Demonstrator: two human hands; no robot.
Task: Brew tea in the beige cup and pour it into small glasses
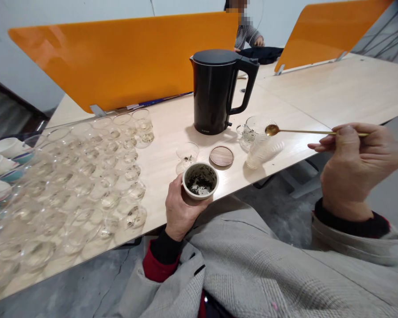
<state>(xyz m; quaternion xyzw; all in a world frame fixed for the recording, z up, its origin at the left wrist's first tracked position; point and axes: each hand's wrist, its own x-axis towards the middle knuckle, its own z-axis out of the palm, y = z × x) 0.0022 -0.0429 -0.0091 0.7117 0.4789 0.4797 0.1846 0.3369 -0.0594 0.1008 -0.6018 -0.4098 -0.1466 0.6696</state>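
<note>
Jar (201, 197) of dark leaves (199, 182): likely light, stiff, breakable; I would grip its sides. Left hand (181, 207) curls round it; right hand (356, 163) pinches gold spoon (305, 131).

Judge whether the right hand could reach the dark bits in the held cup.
Likely yes: the right hand holds a golden spoon, and the cup in the left hand is uncovered, opening upward.
</note>
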